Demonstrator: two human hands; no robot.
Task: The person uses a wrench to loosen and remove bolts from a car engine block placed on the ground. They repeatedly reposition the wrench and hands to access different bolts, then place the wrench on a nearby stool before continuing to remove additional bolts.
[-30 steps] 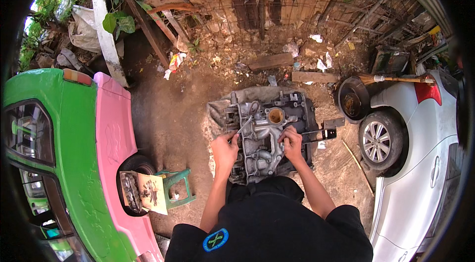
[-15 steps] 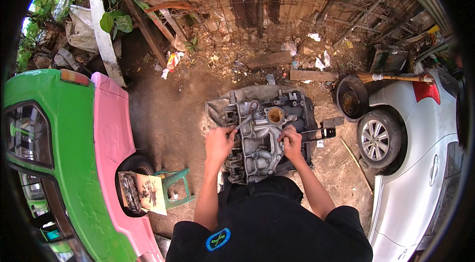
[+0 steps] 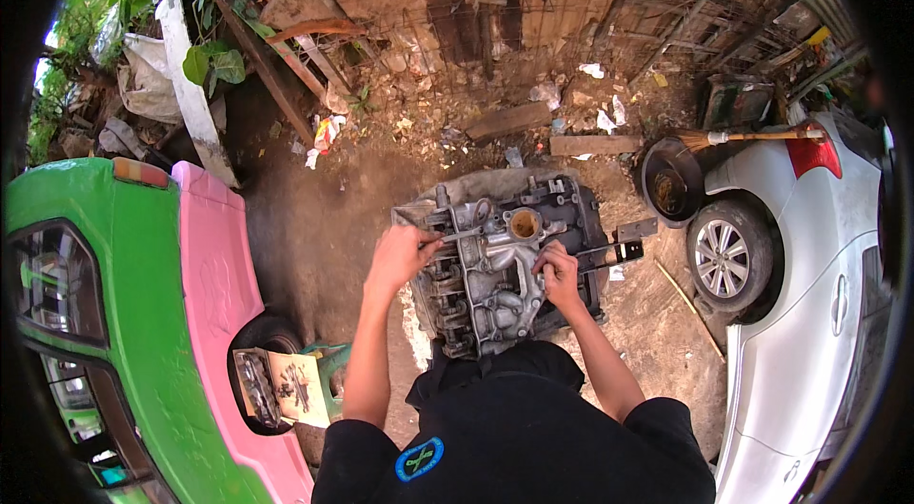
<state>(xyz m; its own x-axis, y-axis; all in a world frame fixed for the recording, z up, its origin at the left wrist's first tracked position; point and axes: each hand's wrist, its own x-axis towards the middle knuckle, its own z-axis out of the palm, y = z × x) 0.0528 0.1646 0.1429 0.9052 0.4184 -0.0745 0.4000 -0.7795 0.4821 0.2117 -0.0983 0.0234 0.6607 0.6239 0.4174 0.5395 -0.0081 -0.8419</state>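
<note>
Engine (image 3: 503, 306) has the left hand (image 3: 393, 258) pinching a wrench (image 3: 463, 236) over its far left; the right hand (image 3: 560, 273) touches its right half, grip I cannot tell.

Engine (image 3: 505, 296) slvr-gry, shirt (image 3: 562, 433) blk w/ blu-rimmed badge (image 3: 420, 459).

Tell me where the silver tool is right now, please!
In the head view, near the middle: the silver tool sticks out rightward from the left hand, over the engine, left of its round opening.
</note>
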